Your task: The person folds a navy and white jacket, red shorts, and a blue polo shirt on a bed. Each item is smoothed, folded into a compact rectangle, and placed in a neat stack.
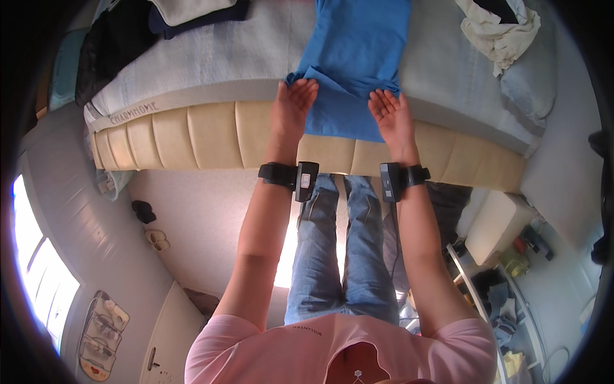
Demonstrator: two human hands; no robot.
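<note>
A piece of blue cloth (358, 45), perhaps a garment, lies lengthwise on the bed, its near end hanging over the padded front edge. Crosswise creases run through it between my hands. At its left edge is my left hand (295, 105), palm up with fingers stretched out, the tips by a bunched fold. My right hand (391, 118) is at the right edge, also palm up, fingers spread and tips against the cloth. Both hands look open; whether the fabric rests on any fingers is hard to see. Each wrist wears a black strapped device.
The bed's mattress (224, 57) has a cream padded side (211, 134). Dark clothing (121, 45) lies at the far left, a cream garment (502, 32) at the far right. Slippers (157, 239) are on the floor at left; a shelf (467, 281) with clothes stands at right.
</note>
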